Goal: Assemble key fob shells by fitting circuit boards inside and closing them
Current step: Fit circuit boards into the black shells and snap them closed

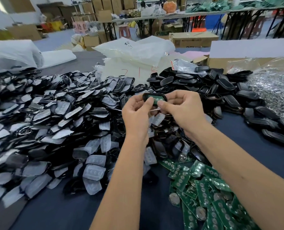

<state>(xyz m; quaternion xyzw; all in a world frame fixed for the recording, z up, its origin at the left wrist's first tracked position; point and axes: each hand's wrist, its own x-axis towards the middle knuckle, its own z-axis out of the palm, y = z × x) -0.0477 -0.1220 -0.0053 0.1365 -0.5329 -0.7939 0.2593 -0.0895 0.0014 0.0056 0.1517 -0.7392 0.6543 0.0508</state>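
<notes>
Both my hands hold one black key fob shell (163,96) up over the table's middle. A green circuit board (155,99) lies inside the shell, its round pads facing me. My left hand (136,112) grips the shell's left end, thumb on the board. My right hand (181,108) grips the right end, thumb pressed against the board's lower edge. A heap of loose green circuit boards (209,195) with coin cells lies at the lower right.
A wide pile of shell halves with clear rubber pads (58,130) covers the left of the dark table (55,213). Black shell backs (204,87) are heaped behind my hands. Plastic bags (134,52), a bag of small metal parts (274,83) and cardboard boxes (221,62) stand further back.
</notes>
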